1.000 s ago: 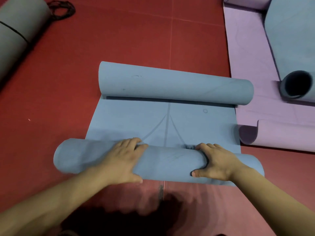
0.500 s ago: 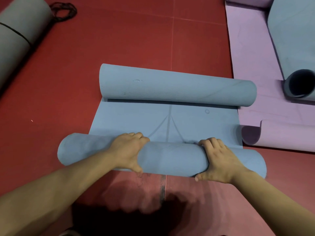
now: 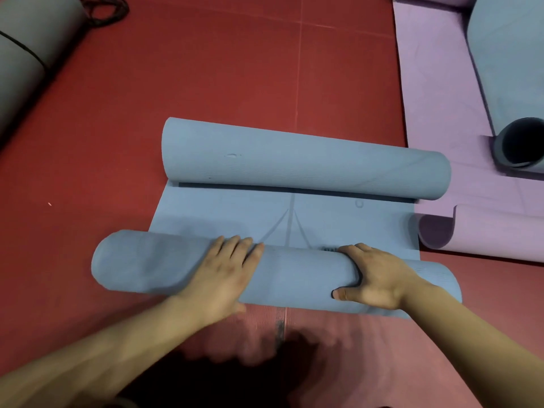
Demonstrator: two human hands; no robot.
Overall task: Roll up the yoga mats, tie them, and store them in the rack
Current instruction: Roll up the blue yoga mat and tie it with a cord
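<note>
Red floor [image 3: 206,69], bare at upper centre. Blue yoga mat [image 3: 235,207], centre: left hand [image 3: 223,272] flat on near roll, right hand [image 3: 374,278] gripping it. Purple mat [image 3: 435,83] at right; grey rolled mat [image 3: 26,54] upper left.

Noted matt, foam-like rubber on blue yoga mat [image 3: 294,219], with fine ribbed grain along near roll. Found red floor [image 3: 235,69] matt, padded-looking, seamed in tiles, faintly ribbed toward near edge. Saw purple mat [image 3: 435,113] matt, smooth. Saw grey rolled mat [image 3: 26,54] dull, smooth.
</note>
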